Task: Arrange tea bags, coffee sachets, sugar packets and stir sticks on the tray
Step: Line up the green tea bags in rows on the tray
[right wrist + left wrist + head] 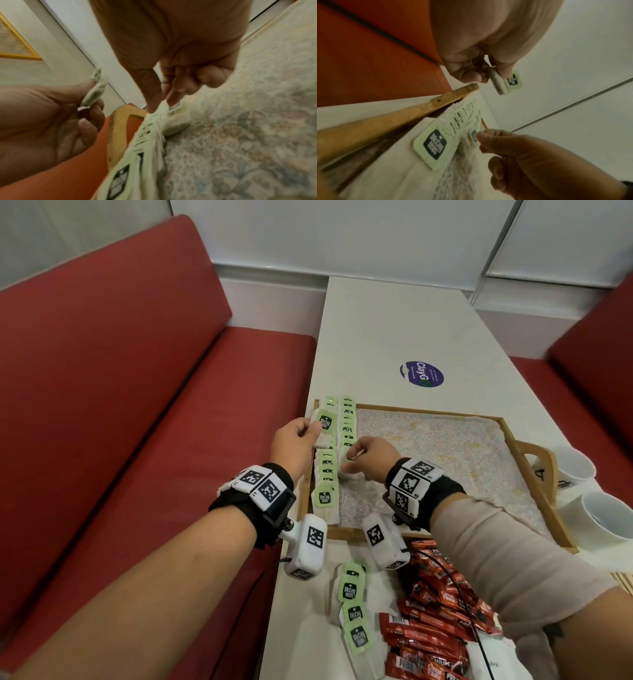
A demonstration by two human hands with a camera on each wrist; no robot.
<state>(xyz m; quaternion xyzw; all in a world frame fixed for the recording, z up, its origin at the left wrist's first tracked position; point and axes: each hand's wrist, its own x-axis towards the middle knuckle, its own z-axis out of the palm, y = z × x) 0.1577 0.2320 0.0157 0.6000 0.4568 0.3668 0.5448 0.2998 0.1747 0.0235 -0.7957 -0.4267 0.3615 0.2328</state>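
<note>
A wooden tray (534, 470) with a floral liner (445, 460) holds two rows of green-tagged tea bags (347, 426) along its left side. Over the tray's left rim my left hand (310, 431) grips a small stack of tea bags (324, 424). In the left wrist view that hand (489, 70) pinches the stack (506, 82) above the rim (385, 119). At the near end of the second row my right hand (352, 455) pinches one tea bag. The right wrist view shows its thumb and forefinger (161, 106) on that tea bag (173, 121), which lies on the liner.
Loose tea bags (352, 611) and a heap of red coffee sachets (438, 611) lie on the white table near me. Two white cups (579, 467) stand right of the tray's handle (537, 460). Red bench seats (120, 405) flank the table.
</note>
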